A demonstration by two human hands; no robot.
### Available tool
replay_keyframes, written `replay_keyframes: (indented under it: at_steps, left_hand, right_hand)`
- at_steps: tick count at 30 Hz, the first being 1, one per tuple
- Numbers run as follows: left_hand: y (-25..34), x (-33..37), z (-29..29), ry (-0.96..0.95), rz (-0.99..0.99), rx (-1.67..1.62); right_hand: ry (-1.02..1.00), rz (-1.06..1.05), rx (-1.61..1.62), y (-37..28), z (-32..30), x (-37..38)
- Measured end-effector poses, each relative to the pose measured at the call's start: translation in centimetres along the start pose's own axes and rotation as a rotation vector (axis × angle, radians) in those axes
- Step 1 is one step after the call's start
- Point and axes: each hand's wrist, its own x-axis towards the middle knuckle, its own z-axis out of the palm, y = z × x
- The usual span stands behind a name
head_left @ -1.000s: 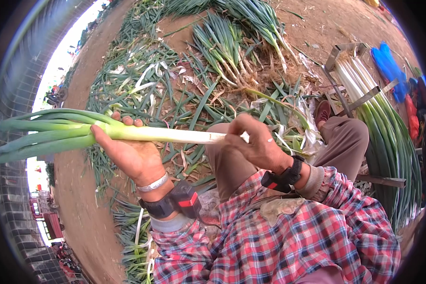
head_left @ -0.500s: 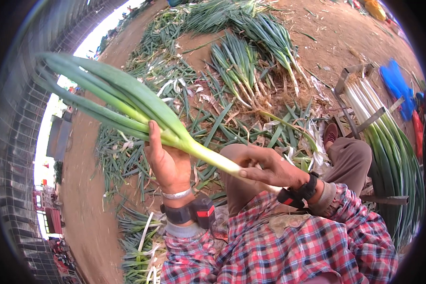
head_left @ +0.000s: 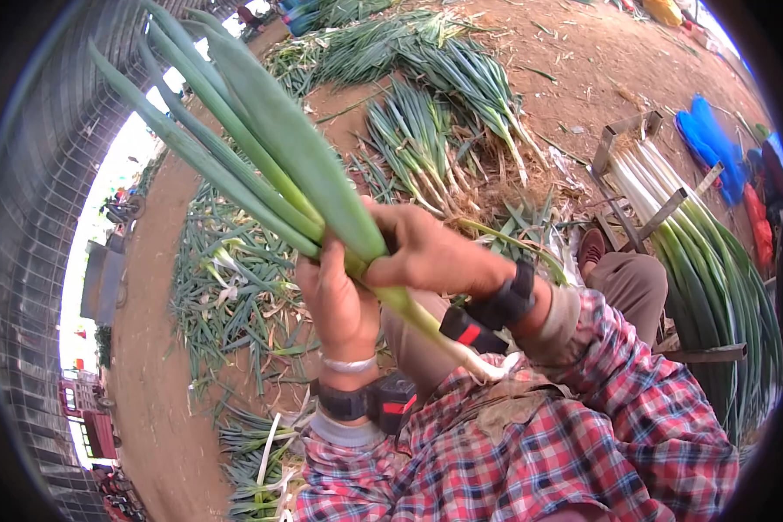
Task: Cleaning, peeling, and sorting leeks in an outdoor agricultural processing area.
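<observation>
A big green onion (head_left: 309, 152) slants across the middle, its long leaves spreading to the upper left and its pale root end low over my lap. My left hand (head_left: 337, 304) is closed round it from below, where the leaves fan out from the stalk. Just to the right, my right hand (head_left: 435, 252) pinches the base of a broad outer leaf between thumb and fingers. Its other fingers are partly hidden behind the leaf. Whether that leaf has come loose from the stalk, I cannot tell.
On my right, a metal rack (head_left: 665, 213) holds trimmed green onions (head_left: 700, 261), white ends up. Untrimmed bundles (head_left: 413, 143) with roots lie ahead on the dirt. Leaf scraps (head_left: 235, 278) cover the ground to the left. Blue plastic (head_left: 713, 143) lies beyond the rack.
My right hand has moved up the stalk from near the white end to the leaf base beside my left hand. The onion has tilted more upright.
</observation>
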Motion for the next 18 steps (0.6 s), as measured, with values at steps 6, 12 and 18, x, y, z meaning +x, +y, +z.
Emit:
replay_keyframes:
  at_steps: [6, 12, 18]
  left_hand:
    - [-0.1, 1.0, 1.4, 0.105, -0.056, 0.004]
    - [2.7, 3.0, -3.4, 0.192, -0.04, 0.018]
    - [4.4, 2.4, -2.2, 0.114, -0.076, -0.169]
  right_hand:
    - [0.133, -0.007, -0.006, 0.2, -0.5, -2.2]
    - [0.109, 0.516, -0.07, 0.3, -7.2, -15.0]
    - [0.196, 0.533, -1.063, 5.4, -12.6, -19.9]
